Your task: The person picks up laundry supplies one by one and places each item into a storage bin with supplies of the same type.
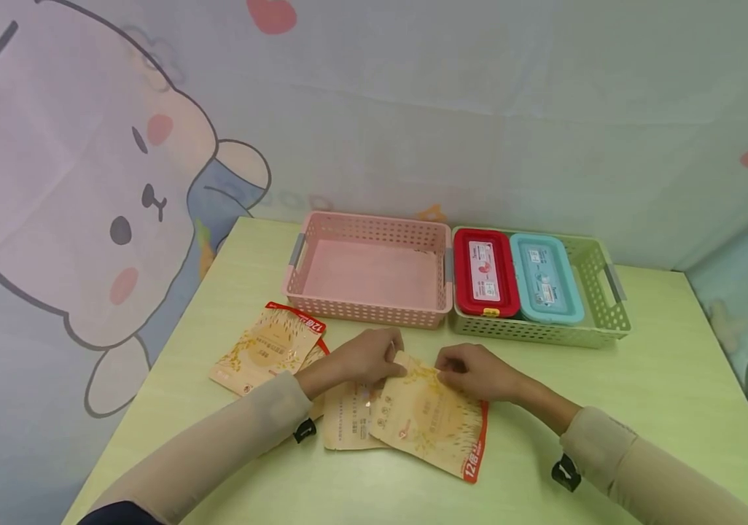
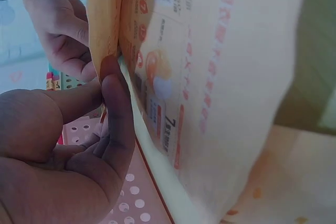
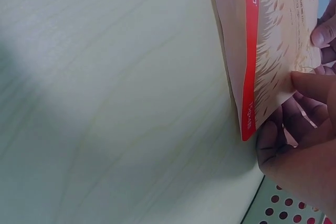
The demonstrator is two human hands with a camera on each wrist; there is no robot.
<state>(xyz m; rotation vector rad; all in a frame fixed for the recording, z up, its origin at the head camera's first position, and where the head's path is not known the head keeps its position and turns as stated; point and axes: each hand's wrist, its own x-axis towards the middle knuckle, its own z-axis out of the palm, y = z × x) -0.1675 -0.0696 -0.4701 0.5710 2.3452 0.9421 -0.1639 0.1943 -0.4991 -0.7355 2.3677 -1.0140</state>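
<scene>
A yellow-beige flat pouch with a red end strip (image 1: 429, 419) is tilted up near the middle of the table. My left hand (image 1: 369, 356) pinches its upper left corner between thumb and fingers. On the same far edge, my right hand (image 1: 479, 372) pinches it further right, as the right wrist view also shows with the thumb on the printed face. Partly beneath that pouch lies a second pouch (image 1: 345, 423), its text-covered side up. Left of my left forearm, a third pouch (image 1: 269, 348) overlaps another pouch (image 1: 315, 355) that is mostly covered.
Beyond my hands stands a pink perforated basket (image 1: 367, 310) with grey handles. Beside it on the right, a green basket (image 1: 544, 332) holds a red-lidded box (image 1: 501, 273) and a blue-lidded box (image 1: 564, 277). A printed cloth (image 1: 479, 109) hangs behind the pale table (image 1: 649, 408).
</scene>
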